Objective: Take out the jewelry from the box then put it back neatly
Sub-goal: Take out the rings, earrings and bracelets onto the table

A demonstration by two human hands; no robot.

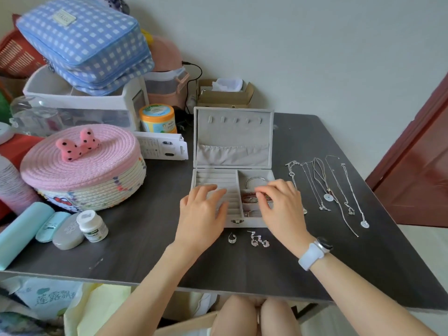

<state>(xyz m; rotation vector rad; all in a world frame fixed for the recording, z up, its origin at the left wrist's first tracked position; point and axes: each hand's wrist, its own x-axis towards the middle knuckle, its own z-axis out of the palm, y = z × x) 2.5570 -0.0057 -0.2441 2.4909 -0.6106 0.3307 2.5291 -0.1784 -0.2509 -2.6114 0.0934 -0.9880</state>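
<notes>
So the grey jewelry box [233,166] sits open in the middle of the dark table [315,275], lid propped upright. The left hand [202,214] rests flat on the ring-slot section at the left of the tray, fingers relaxed and spread, holding nothing. The right hand [281,207], white watch [312,254] on its wrist, reaches into the right-hand compartments with fingertips bunched over the reddish bracelet [247,198]. It looks like a pinch, but honestly the fingers cover the contact, so I can't tell if it's got hold of anything. A silver bangle [254,180] lies in the compartment behind it.

Already out on the table: a row of silver necklaces [327,187] laid lengthwise right of the box, plus a ring [232,238] and a pair of earrings [260,240] just in front of it. A pink-lidded woven basket [82,170] stands off to the left.
</notes>
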